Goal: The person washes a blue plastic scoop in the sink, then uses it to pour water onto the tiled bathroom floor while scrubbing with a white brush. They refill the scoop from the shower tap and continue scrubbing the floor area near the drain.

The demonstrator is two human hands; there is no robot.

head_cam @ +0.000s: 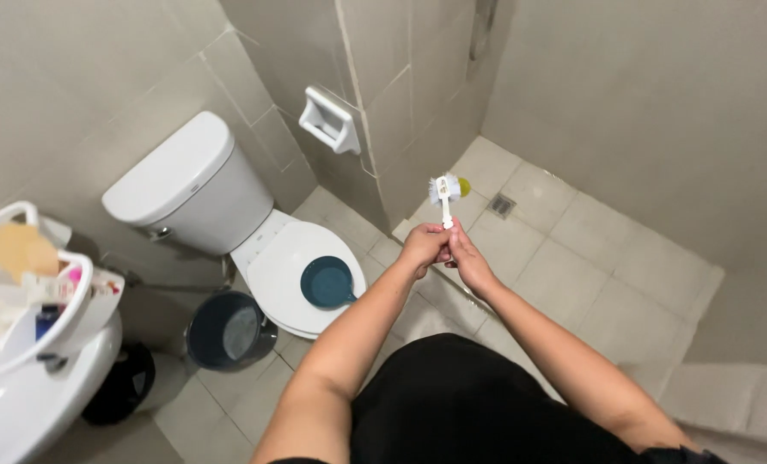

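Observation:
Both my hands meet in the middle of the view around the white handle of a toilet brush [444,191], whose bristled head points up and away from me. My left hand [424,247] wraps the lower handle. My right hand [467,258] grips it from the right, touching the left hand. The brush hangs in the air above the tiled floor, right of the white toilet [229,215]. The toilet lid is down and a dark teal water dipper [327,283] lies on it.
A dark grey bucket [229,331] stands on the floor beside the toilet. A white sink [31,387] with a white rack of toiletries [22,292] is at the left. A wall-mounted white holder [330,120] and a floor drain [502,204] lie beyond.

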